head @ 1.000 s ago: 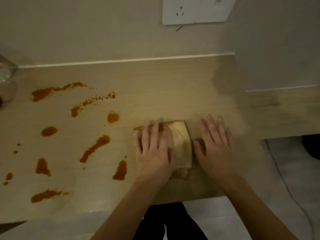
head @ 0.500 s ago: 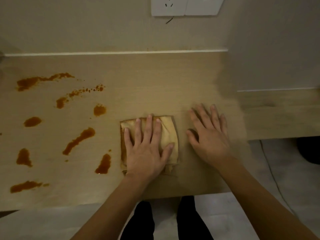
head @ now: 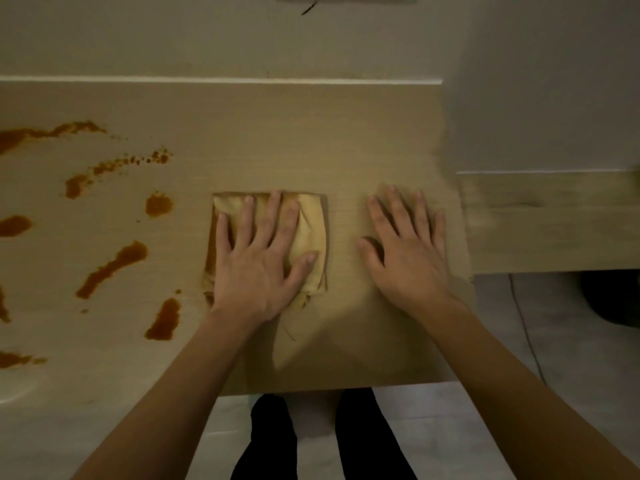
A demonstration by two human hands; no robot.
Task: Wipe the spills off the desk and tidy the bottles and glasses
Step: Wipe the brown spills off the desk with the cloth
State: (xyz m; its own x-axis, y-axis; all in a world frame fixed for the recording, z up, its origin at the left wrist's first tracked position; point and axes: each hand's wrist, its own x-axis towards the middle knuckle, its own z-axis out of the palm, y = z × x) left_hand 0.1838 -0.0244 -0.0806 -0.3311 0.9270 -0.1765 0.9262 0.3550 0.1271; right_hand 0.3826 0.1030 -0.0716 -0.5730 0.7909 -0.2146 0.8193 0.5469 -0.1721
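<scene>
Yellow folded cloth point(head: 311, 233) lies near the middle of the desk point(head: 311, 140), pinned under the left hand point(head: 258, 261), whose fingers are spread flat on it. The right hand point(head: 407, 251) rests just beside, fingers straight and apart on bare wood. Wiping seems under way; next the cloth likely needs sliding toward the left edge, where orange spills point(head: 114, 266) lie, nothing between.

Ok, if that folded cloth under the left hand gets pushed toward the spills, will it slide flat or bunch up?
The cloth looks soft and folded, so it is likely floppy. Its near edge is already rumpled, so it may bunch. The left hand lies flat across it, which probably helps it slide.
</scene>
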